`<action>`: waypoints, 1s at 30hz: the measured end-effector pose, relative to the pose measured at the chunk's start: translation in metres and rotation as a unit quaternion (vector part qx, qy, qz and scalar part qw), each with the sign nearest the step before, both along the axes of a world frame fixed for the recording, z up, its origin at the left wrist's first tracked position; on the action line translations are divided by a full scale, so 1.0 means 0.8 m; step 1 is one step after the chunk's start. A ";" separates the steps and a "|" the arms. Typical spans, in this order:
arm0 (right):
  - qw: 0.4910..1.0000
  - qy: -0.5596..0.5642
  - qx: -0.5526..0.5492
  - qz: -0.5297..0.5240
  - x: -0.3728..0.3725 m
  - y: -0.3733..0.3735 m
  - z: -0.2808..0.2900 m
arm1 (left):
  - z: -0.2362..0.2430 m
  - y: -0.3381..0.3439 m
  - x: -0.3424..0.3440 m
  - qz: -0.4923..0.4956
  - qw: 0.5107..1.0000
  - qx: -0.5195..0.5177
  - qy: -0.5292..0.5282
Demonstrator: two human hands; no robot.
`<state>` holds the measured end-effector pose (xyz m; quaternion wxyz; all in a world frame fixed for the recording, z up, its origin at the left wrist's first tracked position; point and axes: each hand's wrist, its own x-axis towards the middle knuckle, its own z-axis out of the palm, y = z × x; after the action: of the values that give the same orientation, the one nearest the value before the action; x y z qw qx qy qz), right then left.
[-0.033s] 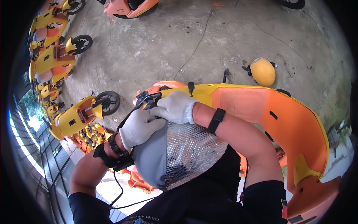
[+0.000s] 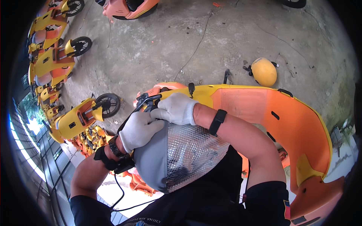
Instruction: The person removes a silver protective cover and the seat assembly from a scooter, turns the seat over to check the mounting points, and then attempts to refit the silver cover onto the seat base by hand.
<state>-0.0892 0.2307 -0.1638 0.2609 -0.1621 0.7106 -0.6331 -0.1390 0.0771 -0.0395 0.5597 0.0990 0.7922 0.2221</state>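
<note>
My left hand (image 2: pixel 138 130), in a white glove, curls over the upper edge of a grey cover (image 2: pixel 150 158) with a quilted silver face (image 2: pixel 188 158). My right hand (image 2: pixel 173 110), also gloved, is closed just right of it, fingertips touching or very near my left hand's; what is between them is hidden. Behind both hands are black handlebar parts (image 2: pixel 145 98) of a yellow-and-orange scooter (image 2: pixel 305 130), whose body stretches right and curves down. The cover lies against my dark shirt (image 2: pixel 207 196).
Yellow scooters (image 2: pixel 49 62) line the left, one with its front wheel (image 2: pixel 108 104) near the handlebar. A pink scooter (image 2: pixel 130 8) stands at the top. A yellow helmet-like object (image 2: pixel 263 71) and thin cables lie on the concrete floor (image 2: pixel 226 41). Orange parts (image 2: pixel 141 184) are at lower left.
My hands hold almost the same place and shape on the cover. The surroundings have shifted only very slightly in the view.
</note>
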 end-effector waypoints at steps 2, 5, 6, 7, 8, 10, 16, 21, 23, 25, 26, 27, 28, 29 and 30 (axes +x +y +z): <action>0.988 -0.049 -0.144 -0.003 -0.006 0.007 0.000 | 0.007 0.006 -0.006 -0.023 0.998 -0.044 0.031; 0.967 -0.215 -0.044 0.127 -0.004 0.044 -0.028 | 0.008 0.007 -0.008 -0.049 0.996 -0.050 0.050; 0.968 -0.208 -0.035 0.135 -0.001 0.056 -0.038 | 0.008 0.008 -0.008 -0.051 0.996 -0.050 0.049; 0.968 -0.201 -0.025 0.145 0.004 0.068 -0.043 | 0.008 0.008 -0.007 -0.044 0.996 -0.054 0.062; 0.974 -0.192 -0.024 0.121 0.014 0.074 -0.052 | 0.008 0.008 -0.005 -0.038 0.995 -0.058 0.074; 0.977 -0.201 -0.005 0.076 0.030 0.065 -0.055 | 0.007 0.005 -0.002 -0.034 0.994 -0.057 0.086; 0.984 -0.147 0.034 -0.089 0.055 0.043 -0.053 | 0.001 0.001 0.005 -0.027 0.987 -0.045 0.150; 0.991 -0.117 0.062 0.002 0.034 0.044 -0.052 | 0.000 -0.001 0.013 0.015 0.981 -0.059 0.186; 0.987 -0.104 0.080 0.096 0.017 0.035 -0.054 | -0.011 -0.011 0.006 -0.003 0.977 -0.077 0.196; 0.982 -0.091 0.083 0.142 0.010 0.028 -0.064 | -0.023 -0.017 0.005 0.004 0.975 -0.110 0.192; 0.985 -0.080 0.078 0.130 0.013 0.023 -0.069 | -0.026 -0.019 0.005 0.000 0.975 -0.085 0.204; 0.988 -0.069 0.074 0.117 0.016 0.018 -0.074 | -0.030 -0.022 0.005 -0.005 0.974 -0.060 0.216; 0.988 -0.031 0.077 0.128 0.018 0.013 -0.078 | -0.035 -0.025 0.005 0.007 0.973 -0.076 0.217; 0.988 -0.027 0.075 0.131 0.014 0.009 -0.079 | -0.048 -0.038 0.005 0.018 0.974 -0.086 0.209; 0.982 -0.019 0.097 0.158 0.011 0.006 -0.079 | -0.056 -0.045 0.003 0.014 0.974 -0.101 0.201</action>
<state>-0.0805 0.2353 -0.2273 0.3855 -0.2342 0.7292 -0.5146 -0.1367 0.0411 -0.0840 0.3928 0.0736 0.9083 0.1238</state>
